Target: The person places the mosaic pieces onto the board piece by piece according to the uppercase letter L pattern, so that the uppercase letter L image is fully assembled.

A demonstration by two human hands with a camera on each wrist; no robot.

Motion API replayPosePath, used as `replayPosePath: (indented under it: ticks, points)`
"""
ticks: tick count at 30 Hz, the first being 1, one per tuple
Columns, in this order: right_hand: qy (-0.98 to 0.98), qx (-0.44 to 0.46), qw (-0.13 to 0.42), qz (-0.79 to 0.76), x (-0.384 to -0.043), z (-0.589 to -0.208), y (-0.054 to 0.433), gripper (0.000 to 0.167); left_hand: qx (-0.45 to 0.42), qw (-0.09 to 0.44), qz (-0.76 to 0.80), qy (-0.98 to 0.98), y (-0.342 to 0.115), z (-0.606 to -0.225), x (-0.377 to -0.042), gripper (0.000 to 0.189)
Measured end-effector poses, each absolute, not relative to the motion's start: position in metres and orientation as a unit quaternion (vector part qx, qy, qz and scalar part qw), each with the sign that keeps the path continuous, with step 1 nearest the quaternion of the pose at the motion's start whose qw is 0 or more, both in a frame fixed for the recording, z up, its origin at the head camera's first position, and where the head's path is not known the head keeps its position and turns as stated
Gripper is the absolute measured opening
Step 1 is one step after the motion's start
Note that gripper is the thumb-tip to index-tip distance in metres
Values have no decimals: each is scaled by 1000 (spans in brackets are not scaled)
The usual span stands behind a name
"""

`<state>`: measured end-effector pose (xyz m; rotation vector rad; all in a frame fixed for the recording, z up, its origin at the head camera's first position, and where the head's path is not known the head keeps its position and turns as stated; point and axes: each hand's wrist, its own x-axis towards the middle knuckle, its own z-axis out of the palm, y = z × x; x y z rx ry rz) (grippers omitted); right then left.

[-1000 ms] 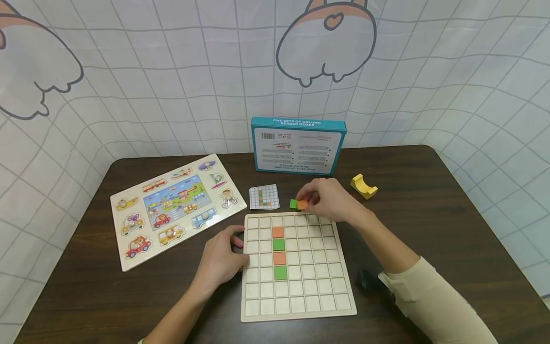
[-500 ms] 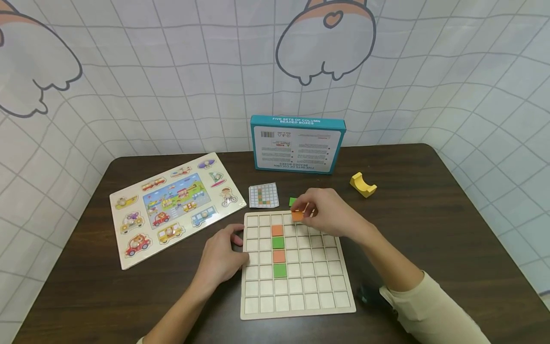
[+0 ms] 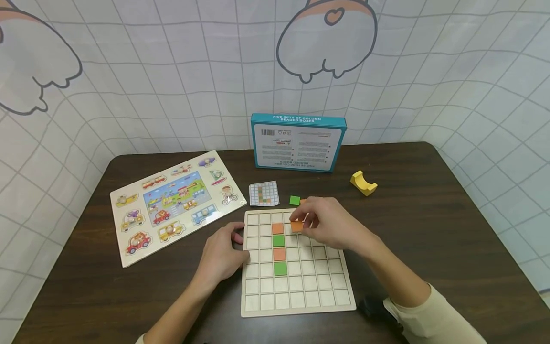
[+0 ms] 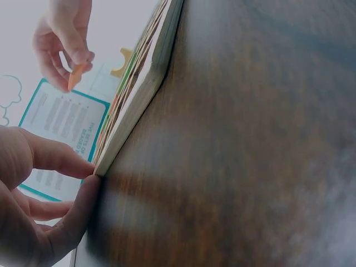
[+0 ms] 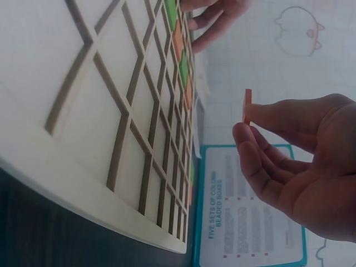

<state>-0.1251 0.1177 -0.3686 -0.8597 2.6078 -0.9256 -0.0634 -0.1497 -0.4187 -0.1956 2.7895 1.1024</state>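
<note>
My right hand (image 3: 333, 222) pinches an orange square tile (image 3: 296, 226) between thumb and fingers. In the right wrist view that tile (image 5: 247, 105) stands edge-on at the fingertips, apart from the board. Below it lies a light wooden grid board (image 3: 318, 286). One column of the board bears two orange tiles (image 3: 279, 254) alternating with two green tiles (image 3: 280, 268). My left hand (image 3: 221, 255) touches the board's left edge with thumb and fingertips, seen close up in the left wrist view, where the hand (image 4: 41, 206) meets the board's side (image 4: 133, 100).
Behind the board lie a loose green tile (image 3: 294, 200), an orange tile (image 3: 302, 201) partly hidden by my right hand, and a small pattern card (image 3: 264, 194). A teal-edged box (image 3: 298, 143) stands farther back. A vehicle puzzle (image 3: 178, 210) lies left, a yellow curved block (image 3: 363, 183) right.
The right hand has brought the orange tile from behind the board toward me, over its back rows. The loose green tile shows more fully. My left hand has stayed at the left edge.
</note>
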Motion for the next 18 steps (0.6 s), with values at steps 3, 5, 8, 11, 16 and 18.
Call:
replayPosePath:
  ticks: [3, 5, 8, 11, 16, 18]
  points:
    - [895, -287, 126, -317, -121, -368, 118, 28, -65, 69, 367, 926, -150, -419, -63, 66]
    - [894, -285, 131, -319, -119, -367, 117, 28, -66, 69, 366, 926, -150, -419, -63, 66]
    - [893, -285, 138, -319, -114, -367, 115, 29, -65, 70, 366, 926, -150, -418, -63, 66]
    - [889, -290, 146, -324, -110, -368, 113, 30, -66, 70, 367, 925, -150, -418, -63, 65]
    - [879, -301, 153, -336, -104, -371, 111, 30, -67, 71, 371, 924, -150, -418, -63, 65]
    - [879, -304, 150, -337, -102, -372, 110, 30, -68, 72, 373, 923, -150, -417, -63, 65]
